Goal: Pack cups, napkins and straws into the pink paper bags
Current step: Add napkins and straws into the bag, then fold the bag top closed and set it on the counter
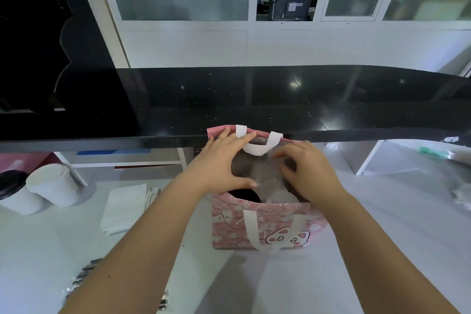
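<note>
Forearms: two, bare, entering from the lower edge and meeting over the bag.

Wrapped straws (85,275): a loose bundle at the lower left on the white table (369,250), partly hidden behind the left forearm.

Pink paper bag (265,227): upright at the middle of the table, mouth open, cartoon animal print on the near face. The near white handle (250,231) hangs down outside. The far white handle (257,146) droops into the mouth. The far rim leans against the edge of the black counter (280,99). Inside, a dark round lid (245,195) shows at the left, with pale crumpled material (276,187) beside it, blurred.

Left hand (224,160): fingers extended and spread flat against the bag's far rim, thumb stretched back across the opening; nothing gripped.

Right hand (307,173): over the right of the mouth, fingers curled downward. Whether they pinch anything cannot be told.

Napkin stack (125,206): white, left of the bag, with more wrapped straws (152,194) along its right edge.

Paper cups: two at the far left, touching, one black-lidded (11,187), one white-lidded (52,186).
</note>
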`<move>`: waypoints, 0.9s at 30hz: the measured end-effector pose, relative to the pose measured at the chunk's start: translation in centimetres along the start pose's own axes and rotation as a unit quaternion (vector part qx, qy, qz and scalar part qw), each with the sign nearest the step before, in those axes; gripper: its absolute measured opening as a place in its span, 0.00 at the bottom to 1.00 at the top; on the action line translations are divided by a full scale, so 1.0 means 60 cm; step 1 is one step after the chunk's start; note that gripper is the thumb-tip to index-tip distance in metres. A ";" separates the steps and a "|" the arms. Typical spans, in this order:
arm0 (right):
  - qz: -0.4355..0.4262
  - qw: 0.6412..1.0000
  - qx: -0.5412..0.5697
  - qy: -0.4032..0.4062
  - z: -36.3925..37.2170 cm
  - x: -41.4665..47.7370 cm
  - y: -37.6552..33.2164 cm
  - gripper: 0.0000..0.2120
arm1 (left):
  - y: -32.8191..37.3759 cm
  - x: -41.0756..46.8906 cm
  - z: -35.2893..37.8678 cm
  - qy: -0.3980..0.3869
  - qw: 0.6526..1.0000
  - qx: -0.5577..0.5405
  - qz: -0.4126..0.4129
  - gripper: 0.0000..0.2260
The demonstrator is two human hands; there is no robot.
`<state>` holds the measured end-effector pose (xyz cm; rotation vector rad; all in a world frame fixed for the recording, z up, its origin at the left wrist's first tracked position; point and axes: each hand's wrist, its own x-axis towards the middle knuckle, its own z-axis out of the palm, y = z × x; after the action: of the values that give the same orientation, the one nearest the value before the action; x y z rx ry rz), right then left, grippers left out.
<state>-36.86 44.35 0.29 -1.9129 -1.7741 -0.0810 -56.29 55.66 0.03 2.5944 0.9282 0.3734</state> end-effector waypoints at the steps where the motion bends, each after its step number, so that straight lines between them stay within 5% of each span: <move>1: 0.007 1.000 0.017 0.019 -0.009 -0.002 0.004 0.08 | 0.000 -0.003 -0.002 0.030 0.999 -0.029 -0.006 0.44; 6: 0.129 0.979 0.124 0.098 -0.050 -0.034 0.051 0.10 | 0.008 -0.021 0.008 0.232 0.960 -0.137 -0.071 0.30; 10: 0.212 0.899 0.355 0.143 -0.044 -0.098 0.106 0.03 | 0.002 -0.069 0.037 0.323 0.896 -0.279 -0.122 0.17; 15: 0.183 0.829 0.528 0.021 0.017 -0.184 0.147 0.22 | -0.017 -0.159 0.109 0.314 0.790 -0.491 -0.192 0.24; 17: 0.173 0.825 0.537 0.006 0.036 -0.195 0.140 0.20 | -0.015 -0.182 0.131 0.263 0.793 -0.522 -0.172 0.31; 21: 0.195 0.800 0.563 0.066 0.050 -0.193 0.100 0.21 | 0.005 -0.191 0.137 0.277 0.802 -0.501 -0.171 0.13; 27: 0.235 0.767 0.583 0.130 0.071 -0.190 0.033 0.05 | 0.001 -0.201 0.123 0.303 0.771 -0.519 -0.210 0.09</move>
<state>-37.87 35.70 -8.42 -1.1994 -0.7109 0.7304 -62.66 46.00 -8.09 1.2007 1.0264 1.2163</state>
